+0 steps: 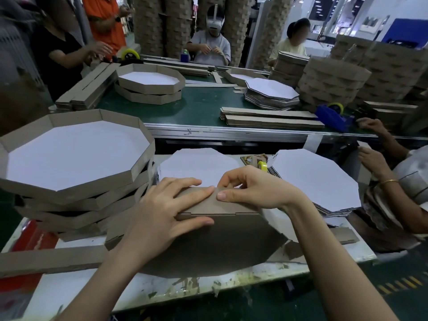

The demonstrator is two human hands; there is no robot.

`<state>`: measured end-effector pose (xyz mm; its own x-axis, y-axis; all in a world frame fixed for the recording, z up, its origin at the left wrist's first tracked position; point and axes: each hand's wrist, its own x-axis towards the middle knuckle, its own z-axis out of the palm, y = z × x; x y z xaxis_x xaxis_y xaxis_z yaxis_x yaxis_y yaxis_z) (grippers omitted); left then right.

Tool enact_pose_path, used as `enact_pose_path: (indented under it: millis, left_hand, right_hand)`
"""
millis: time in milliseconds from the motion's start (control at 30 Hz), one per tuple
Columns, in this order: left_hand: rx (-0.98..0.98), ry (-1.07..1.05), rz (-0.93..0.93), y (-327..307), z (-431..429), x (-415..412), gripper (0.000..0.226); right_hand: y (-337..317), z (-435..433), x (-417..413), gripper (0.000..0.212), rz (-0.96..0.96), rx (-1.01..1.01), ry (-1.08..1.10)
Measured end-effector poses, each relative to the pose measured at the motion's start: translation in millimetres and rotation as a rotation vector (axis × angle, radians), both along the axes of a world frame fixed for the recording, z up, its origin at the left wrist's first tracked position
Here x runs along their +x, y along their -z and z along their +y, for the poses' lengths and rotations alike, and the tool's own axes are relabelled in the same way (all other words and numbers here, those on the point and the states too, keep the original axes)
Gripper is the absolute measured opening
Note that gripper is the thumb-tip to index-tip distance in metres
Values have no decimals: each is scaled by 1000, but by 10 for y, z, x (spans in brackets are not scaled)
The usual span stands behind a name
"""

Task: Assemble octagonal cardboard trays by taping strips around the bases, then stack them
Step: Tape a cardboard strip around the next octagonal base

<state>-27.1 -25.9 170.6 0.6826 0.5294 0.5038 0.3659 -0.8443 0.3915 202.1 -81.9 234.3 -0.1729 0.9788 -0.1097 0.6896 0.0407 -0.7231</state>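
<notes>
**Cardboard strip held against the base edge**

**Workpiece.** The brown octagonal cardboard base (208, 246) sits at the centre of the white tabletop (92, 288). Its plain brown face is toward the camera and its far edge is raised, so it stands tilted. A brown cardboard strip (222, 206) runs along that far edge, at 12 o'clock of the base, and bends around the corners.

**Left hand** (166, 209). The fingers are extended and spread, laid flat on the strip. The thumb presses the brown face just below it. Nothing is enclosed.

**Right hand** (252, 188). The fingers are curled over the top of the strip, with the thumb tip on its near side. The strip is pinched between them. The right thumb tip and the left index fingertip lie just beside each other at a corner of the strip.

**Surroundings, relative to the base.**
- 10 o'clock: a stack of finished octagonal trays (143, 163) with brown walls and white floors.
- 12 o'clock: a white-faced octagonal sheet (196, 165), partly hidden by the hands.
- 1 o'clock: a yellow tape roll (262, 165).
- 2 o'clock: a stack of white-faced octagonal bases (317, 181).
- 8 o'clock: a loose brown strip (46, 260), flat on the tabletop.
- Beyond 12 o'clock: a green conveyor belt (201, 107) carrying more trays, strips and a blue tape dispenser (333, 117).
</notes>
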Motion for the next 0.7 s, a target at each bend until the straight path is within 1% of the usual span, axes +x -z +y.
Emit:
enact_pose_path:
  millis: [167,267,400,500,567,633,700]
  left_hand:
    - [-3,5,-15,7,-7,-7,54]
    - [-2,15,-42,9,-7,-9,48]
    - [6,16,-48,-5,-18,19,40]
    - [-11,-5,-55,-4,-29,12,37]
    - [10,-24,-39,2,-31,2,38]
    - [58,-39,10,2,-30,0,42]
    - [58,-36,30,-10,-36,2,43]
  right_hand:
    - [-14,21,-2,20,7,-3,-22]
    - [19,18,-4,19,-7,-1,-28]
    - [21,-7,29,18,28,-33,2]
    - [2,-2,18,19,2,-31,-7]
    - [33,-14,-20,20,-32,8,8]
    - [106,-47,-67,21,-52,100,37]
    - [153,-82,-105,21,-84,181,50]
